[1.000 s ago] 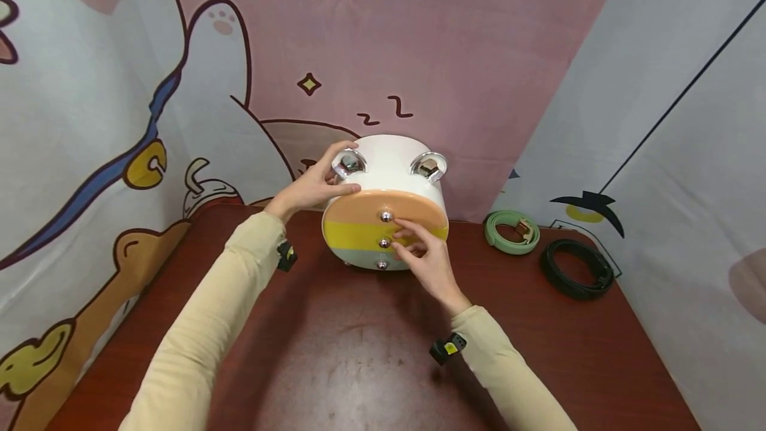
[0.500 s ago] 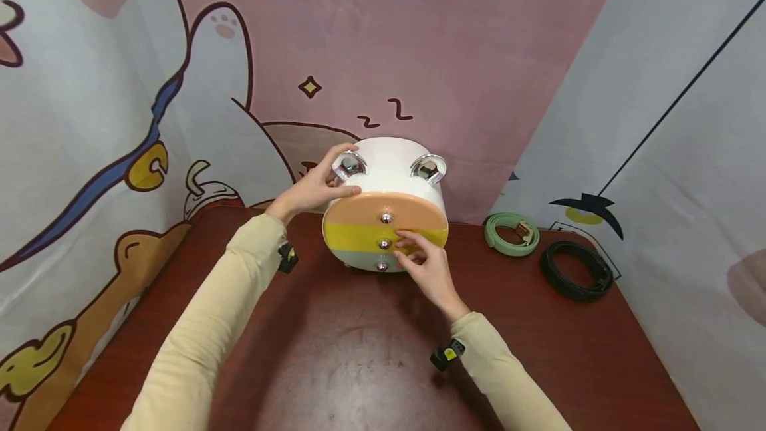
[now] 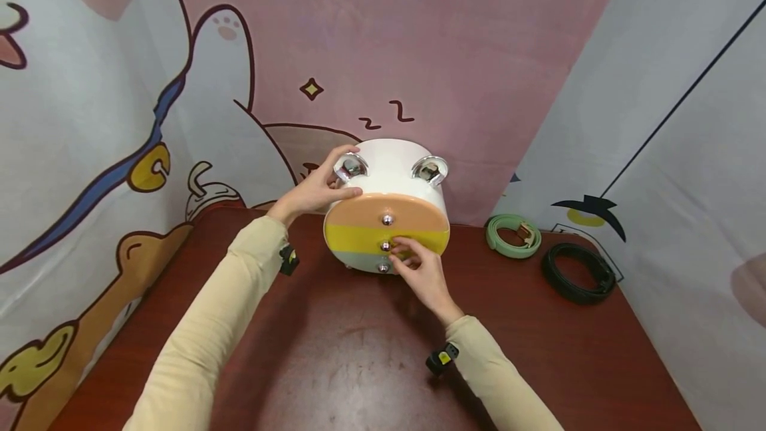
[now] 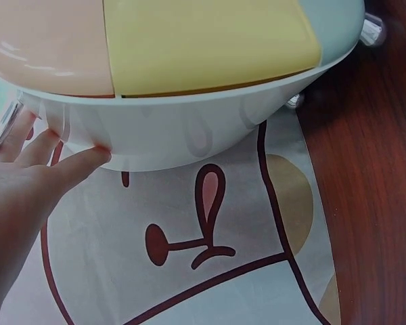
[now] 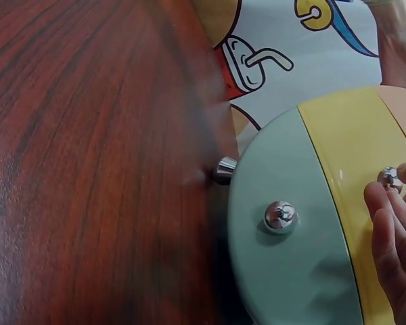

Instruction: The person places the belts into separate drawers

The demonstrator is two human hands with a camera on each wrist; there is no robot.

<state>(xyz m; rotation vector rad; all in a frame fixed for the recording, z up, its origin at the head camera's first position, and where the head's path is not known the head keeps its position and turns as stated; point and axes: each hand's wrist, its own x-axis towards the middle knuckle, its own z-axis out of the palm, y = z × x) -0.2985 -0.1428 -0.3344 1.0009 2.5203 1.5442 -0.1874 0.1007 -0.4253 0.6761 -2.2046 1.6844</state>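
Note:
A small oval cabinet (image 3: 399, 158) with a white body stands at the table's back. Its front has orange, yellow (image 3: 347, 239) and pale green drawer panels, each with a silver knob. Two shiny round fittings stick up from its top. My left hand (image 3: 311, 189) rests on the cabinet's upper left, fingers spread beside the left fitting (image 3: 350, 166); in the left wrist view, fingertips (image 4: 98, 154) touch the white wall. My right hand (image 3: 423, 276) pinches the yellow drawer's knob (image 5: 390, 178) between thumb and fingers. The green drawer's knob (image 5: 280, 217) is untouched. All the drawers look closed.
A coiled green belt (image 3: 495, 240) and a coiled black belt (image 3: 553, 278) lie on the table (image 3: 353, 364) to the right. A cartoon-printed cloth (image 3: 479, 52) hangs behind the cabinet and along both sides.
My right hand has moved slightly down and left, its fingertips coming in to the yellow drawer's knob. My left hand has stayed in place on the cabinet.

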